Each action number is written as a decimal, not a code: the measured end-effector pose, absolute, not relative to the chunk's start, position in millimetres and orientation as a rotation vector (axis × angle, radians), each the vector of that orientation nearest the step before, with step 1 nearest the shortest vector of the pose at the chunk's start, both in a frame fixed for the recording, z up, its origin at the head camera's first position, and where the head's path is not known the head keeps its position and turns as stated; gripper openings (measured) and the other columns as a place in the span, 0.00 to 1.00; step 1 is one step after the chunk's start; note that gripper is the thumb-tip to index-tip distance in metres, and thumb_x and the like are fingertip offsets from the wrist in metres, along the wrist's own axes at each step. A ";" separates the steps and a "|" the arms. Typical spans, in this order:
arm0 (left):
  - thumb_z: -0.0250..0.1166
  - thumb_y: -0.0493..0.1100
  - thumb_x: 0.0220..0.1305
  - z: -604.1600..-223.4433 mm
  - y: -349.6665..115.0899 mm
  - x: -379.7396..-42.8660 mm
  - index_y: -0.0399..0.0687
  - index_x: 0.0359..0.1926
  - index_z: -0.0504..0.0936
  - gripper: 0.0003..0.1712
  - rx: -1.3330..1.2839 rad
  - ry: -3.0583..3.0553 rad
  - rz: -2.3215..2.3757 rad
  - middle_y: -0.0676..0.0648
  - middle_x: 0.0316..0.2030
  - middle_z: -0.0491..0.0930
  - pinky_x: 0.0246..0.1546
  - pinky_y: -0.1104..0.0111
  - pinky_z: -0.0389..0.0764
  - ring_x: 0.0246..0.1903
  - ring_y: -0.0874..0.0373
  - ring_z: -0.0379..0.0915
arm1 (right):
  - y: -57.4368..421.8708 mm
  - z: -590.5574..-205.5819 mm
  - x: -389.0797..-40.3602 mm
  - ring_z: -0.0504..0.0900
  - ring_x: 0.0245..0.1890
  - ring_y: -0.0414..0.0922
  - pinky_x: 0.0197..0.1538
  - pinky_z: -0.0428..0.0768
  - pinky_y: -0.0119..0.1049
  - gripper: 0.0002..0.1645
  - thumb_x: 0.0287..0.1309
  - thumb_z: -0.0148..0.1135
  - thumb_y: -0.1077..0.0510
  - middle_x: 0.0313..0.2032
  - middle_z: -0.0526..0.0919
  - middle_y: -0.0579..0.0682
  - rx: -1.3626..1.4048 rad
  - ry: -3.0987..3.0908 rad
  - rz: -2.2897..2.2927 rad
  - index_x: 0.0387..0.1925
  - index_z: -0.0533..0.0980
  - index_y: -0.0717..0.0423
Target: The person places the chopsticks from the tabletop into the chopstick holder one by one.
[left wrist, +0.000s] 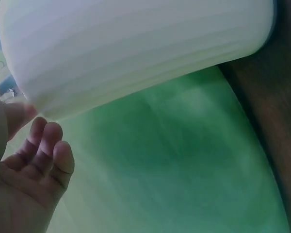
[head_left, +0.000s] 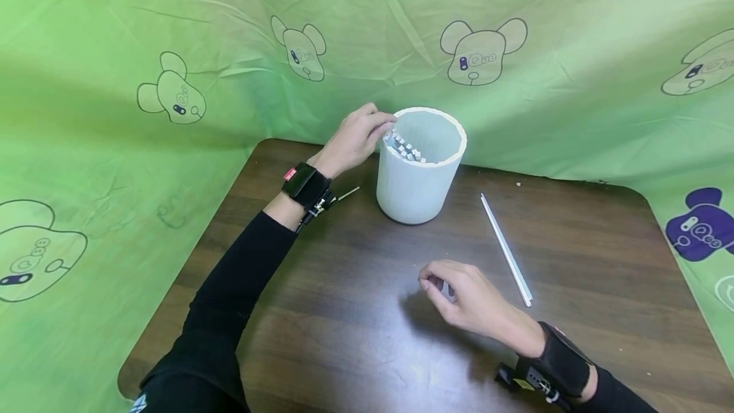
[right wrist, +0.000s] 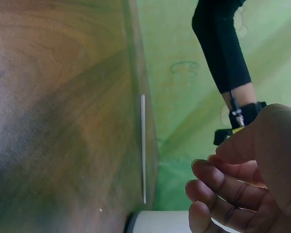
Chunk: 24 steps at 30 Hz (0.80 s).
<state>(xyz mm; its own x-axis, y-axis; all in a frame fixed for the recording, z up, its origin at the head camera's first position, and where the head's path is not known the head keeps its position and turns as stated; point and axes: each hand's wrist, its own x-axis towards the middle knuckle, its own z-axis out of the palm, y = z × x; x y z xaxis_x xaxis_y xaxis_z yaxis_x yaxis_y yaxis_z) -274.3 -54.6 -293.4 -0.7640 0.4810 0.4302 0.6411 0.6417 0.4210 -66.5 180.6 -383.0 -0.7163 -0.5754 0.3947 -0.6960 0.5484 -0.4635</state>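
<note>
A tall, pale bucket-like bin (head_left: pixel 418 187) stands upright toward the back of the table. Inside it, several white square-ended sticks (head_left: pixel 408 152) lean together against the left and near wall. My left hand (head_left: pixel 352 139) pinches the left rim with thumb and index finger, beside the stick ends. In the left wrist view its thumb (left wrist: pixel 22 114) meets the rim, with the other fingers curled below it outside the wall. My right hand (head_left: pixel 467 295) hovers over the table in front of the bin, fingers loosely bent and holding nothing.
White sticks (head_left: pixel 507 250) lie close together right of the bin. Another thin white stick (right wrist: pixel 143 145) lies near the table's edge, its end (head_left: pixel 348 194) showing beside the left wrist in the head view. A green printed cloth (head_left: pixel 367 50) hangs behind the brown table (head_left: pixel 344 336).
</note>
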 end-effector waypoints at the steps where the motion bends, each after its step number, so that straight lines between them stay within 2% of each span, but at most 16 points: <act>1: 0.49 0.47 0.66 -295.0 -56.5 -272.7 0.49 0.53 0.75 0.18 -0.886 -2.563 -0.835 0.50 0.35 0.71 0.35 0.71 0.68 0.33 0.60 0.65 | 182.1 -381.6 -67.7 0.71 0.26 0.26 0.26 0.69 0.17 0.09 0.51 0.59 0.61 0.26 0.77 0.33 1.073 -2.592 0.909 0.30 0.74 0.42; 6: 0.52 0.46 0.64 -302.4 -65.2 -254.2 0.45 0.49 0.74 0.16 -0.824 -2.383 -0.905 0.50 0.33 0.71 0.31 0.73 0.69 0.31 0.62 0.65 | 196.5 -372.9 -77.6 0.72 0.24 0.28 0.26 0.71 0.18 0.06 0.52 0.58 0.61 0.25 0.77 0.37 0.996 -2.602 0.883 0.31 0.75 0.46; 12: 0.57 0.41 0.61 -317.1 -63.3 -208.0 0.40 0.40 0.76 0.10 -0.990 -2.223 -0.915 0.50 0.27 0.73 0.26 0.77 0.71 0.25 0.64 0.66 | 232.5 -365.0 -94.4 0.71 0.21 0.29 0.24 0.73 0.24 0.06 0.48 0.61 0.61 0.23 0.79 0.38 0.773 -2.647 0.700 0.31 0.76 0.49; 18: 0.62 0.44 0.57 -339.5 -53.7 -157.0 0.44 0.36 0.78 0.10 -1.168 -2.150 -0.811 0.53 0.27 0.75 0.30 0.82 0.70 0.26 0.66 0.68 | 273.1 -364.1 -108.4 0.73 0.20 0.34 0.23 0.71 0.28 0.05 0.48 0.62 0.58 0.22 0.80 0.43 0.483 -2.842 0.505 0.31 0.77 0.51; 24: 0.60 0.48 0.57 -367.5 -36.5 -106.8 0.49 0.35 0.78 0.09 -1.354 -2.135 -0.746 0.57 0.28 0.74 0.32 0.83 0.69 0.28 0.69 0.67 | 308.8 -377.0 -113.2 0.75 0.21 0.40 0.22 0.69 0.33 0.09 0.50 0.59 0.56 0.23 0.81 0.48 0.219 -3.252 0.484 0.31 0.77 0.57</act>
<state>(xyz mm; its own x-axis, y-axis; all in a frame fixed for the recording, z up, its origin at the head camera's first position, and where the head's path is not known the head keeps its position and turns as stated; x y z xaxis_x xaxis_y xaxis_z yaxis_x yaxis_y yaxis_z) -106.8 -36.5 -367.5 -0.3799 0.6428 0.6652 0.9172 0.3552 0.1806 -113.2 308.8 -377.0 -0.9795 -0.1530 -0.1314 -0.1082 0.9484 -0.2981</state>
